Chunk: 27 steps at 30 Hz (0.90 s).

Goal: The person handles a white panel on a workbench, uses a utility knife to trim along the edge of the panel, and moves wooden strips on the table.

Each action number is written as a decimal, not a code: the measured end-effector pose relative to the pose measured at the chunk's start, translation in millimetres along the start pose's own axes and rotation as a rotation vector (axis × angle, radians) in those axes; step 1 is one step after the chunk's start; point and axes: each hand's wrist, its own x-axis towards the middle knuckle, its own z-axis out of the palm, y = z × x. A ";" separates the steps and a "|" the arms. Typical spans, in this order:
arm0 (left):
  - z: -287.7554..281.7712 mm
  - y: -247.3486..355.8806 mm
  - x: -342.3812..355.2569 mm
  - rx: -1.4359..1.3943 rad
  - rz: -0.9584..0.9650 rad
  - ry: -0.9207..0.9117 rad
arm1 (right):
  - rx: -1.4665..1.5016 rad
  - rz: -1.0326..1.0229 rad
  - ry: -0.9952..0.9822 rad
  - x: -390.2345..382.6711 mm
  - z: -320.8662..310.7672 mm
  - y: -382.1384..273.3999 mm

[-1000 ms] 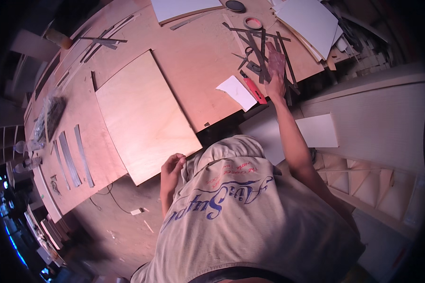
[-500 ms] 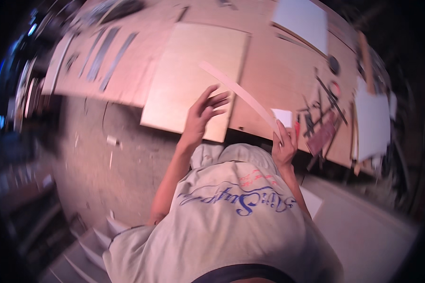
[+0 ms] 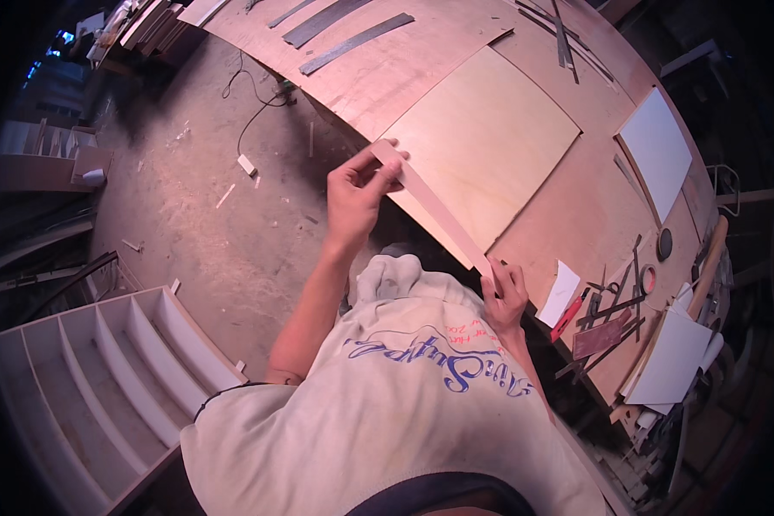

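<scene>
Head view, left hand: the left hand [image 3: 353, 193] is curled round the far end of a long thin wood strip [image 3: 439, 211], thumb and fingers pinched shut on it.
Head view, right hand: the right hand [image 3: 506, 297] has the near end of the same strip, fingers closed around it, right over the bench edge.
Strip: held up in the air between both hands, slanting across the corner of a pale square plywood panel [image 3: 486, 142] that lies flat on the big workbench [image 3: 387, 77].
Paper bits: a small white card [image 3: 562, 292] sits on the bench just right of the right hand, with a red marker-ish thing [image 3: 568, 316] beside it and a dark red flat rectangle [image 3: 600, 337] a bit further on.
Sheets: white board [image 3: 658, 150] at the far right side of the bench, another white sheet [image 3: 671, 361] at the near end.
Floor side: white shelf unit [image 3: 103, 361] lying on its back, lower left.
</scene>
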 end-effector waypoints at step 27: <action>-110.3 -179.7 50.8 -0.366 -0.554 0.312 | -0.182 0.453 -0.166 -16.2 95.0 -8.2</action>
